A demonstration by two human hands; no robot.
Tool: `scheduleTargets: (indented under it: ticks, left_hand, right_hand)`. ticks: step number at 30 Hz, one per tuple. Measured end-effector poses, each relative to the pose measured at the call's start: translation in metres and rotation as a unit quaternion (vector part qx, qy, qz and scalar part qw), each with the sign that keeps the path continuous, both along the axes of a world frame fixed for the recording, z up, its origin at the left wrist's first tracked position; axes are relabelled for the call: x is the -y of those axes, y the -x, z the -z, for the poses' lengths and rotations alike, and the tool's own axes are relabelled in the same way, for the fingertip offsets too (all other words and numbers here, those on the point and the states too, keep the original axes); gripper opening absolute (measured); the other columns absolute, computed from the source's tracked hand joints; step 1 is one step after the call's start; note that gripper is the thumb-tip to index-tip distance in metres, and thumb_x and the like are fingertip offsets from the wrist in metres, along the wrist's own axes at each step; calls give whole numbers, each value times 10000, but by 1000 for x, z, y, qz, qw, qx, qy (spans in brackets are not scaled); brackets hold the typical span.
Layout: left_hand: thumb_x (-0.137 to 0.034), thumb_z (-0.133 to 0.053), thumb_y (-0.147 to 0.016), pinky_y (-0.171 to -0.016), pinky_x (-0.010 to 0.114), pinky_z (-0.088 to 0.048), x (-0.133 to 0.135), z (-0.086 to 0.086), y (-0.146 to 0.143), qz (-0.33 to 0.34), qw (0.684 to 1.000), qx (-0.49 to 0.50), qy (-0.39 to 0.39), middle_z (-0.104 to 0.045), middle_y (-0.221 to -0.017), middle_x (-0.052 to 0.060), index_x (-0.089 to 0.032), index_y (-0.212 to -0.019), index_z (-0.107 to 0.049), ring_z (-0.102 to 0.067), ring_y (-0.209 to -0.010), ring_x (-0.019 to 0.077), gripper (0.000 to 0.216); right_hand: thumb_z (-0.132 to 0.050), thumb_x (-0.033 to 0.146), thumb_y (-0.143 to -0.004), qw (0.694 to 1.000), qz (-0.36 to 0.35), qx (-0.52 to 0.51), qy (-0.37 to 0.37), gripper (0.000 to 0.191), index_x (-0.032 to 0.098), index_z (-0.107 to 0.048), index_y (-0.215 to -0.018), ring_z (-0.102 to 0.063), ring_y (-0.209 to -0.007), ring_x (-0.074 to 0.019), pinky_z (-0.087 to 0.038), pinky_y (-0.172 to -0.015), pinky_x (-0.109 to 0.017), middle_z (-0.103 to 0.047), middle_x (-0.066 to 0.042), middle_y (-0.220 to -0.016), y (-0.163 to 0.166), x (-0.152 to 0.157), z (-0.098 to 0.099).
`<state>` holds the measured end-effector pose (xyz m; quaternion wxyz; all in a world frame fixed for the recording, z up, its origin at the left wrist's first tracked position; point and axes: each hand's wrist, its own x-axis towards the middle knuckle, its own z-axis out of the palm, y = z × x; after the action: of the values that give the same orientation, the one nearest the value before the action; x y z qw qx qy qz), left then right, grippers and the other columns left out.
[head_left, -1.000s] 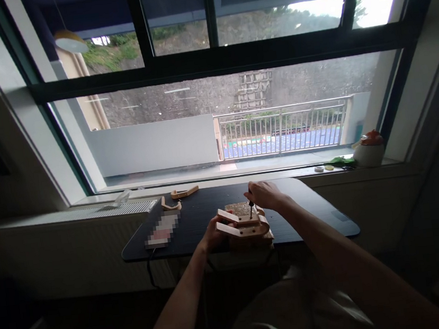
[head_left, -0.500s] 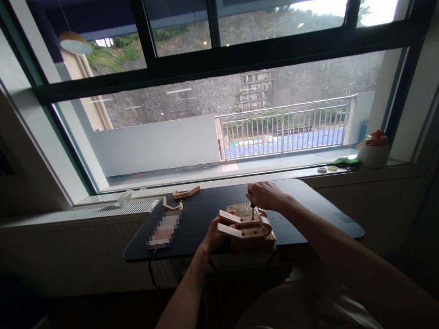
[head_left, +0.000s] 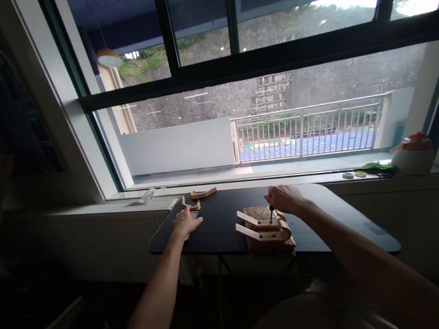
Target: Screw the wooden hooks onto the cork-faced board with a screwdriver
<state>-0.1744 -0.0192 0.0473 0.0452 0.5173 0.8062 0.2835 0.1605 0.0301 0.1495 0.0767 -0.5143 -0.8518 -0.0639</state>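
My right hand (head_left: 285,198) is wrapped round the handle of a screwdriver (head_left: 271,214), which stands upright with its tip down on a bent wooden piece (head_left: 268,233). That piece has two flat arms pointing left, a rounded end on the right and several dark holes. It rests on a woven-looking block (head_left: 256,213). Over at the table's left side, my left hand (head_left: 185,222) reaches with fingers spread, above a phone-like flat object that it mostly covers. Just beyond its fingertips lies a small bent wooden part (head_left: 195,206).
Another bent wooden part (head_left: 204,193) lies at the back left of the dark table (head_left: 223,228). A radiator (head_left: 129,207) runs below the window on the left. On the sill at right stand a white pot with an orange top (head_left: 413,154) and two small rolls (head_left: 353,174).
My left hand has let go of the bent wooden piece and moved left to the flat object. My right hand stays on the screwdriver. The whole view has shifted, so things appear further right.
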Motion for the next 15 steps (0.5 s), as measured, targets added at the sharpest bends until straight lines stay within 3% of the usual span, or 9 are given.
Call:
scheduleTargets:
  ticks: [4, 10, 15]
  left_hand:
    - [-478, -709, -541, -930, 629, -246, -3, 2, 29, -93, 993, -17, 76, -467, -1287, 288, -104, -1287, -377, -390, -1196, 493, 898]
    - [-437, -720, -501, -890, 545, -334, -5, 5, 26, -114, 989, -31, 85, -523, -1237, 226, -180, -1207, -439, -430, -1175, 445, 803]
    - [-396, -676, -580, -847, 450, -391, 30, 3, 7, -128, 990, -55, 26, -491, -1228, 186, -214, -1305, -330, -444, -1161, 375, 823]
  right_hand:
    - [-371, 358, -895, 1000, -1, 0, -1, 358, 123, -634, -955, -644, -847, -251, -423, -642, -293, -678, -166, -911, 2, -2, 0]
    - [-348, 363, -906, 1000, -3, 8, -12, 358, 131, -619, -917, -643, -813, -247, -394, -596, -278, -673, -152, -875, 4, -5, 4]
    - [-329, 372, -903, 1000, -9, 3, -9, 360, 146, -610, -909, -640, -792, -260, -370, -570, -290, -669, -144, -851, 3, -7, 6]
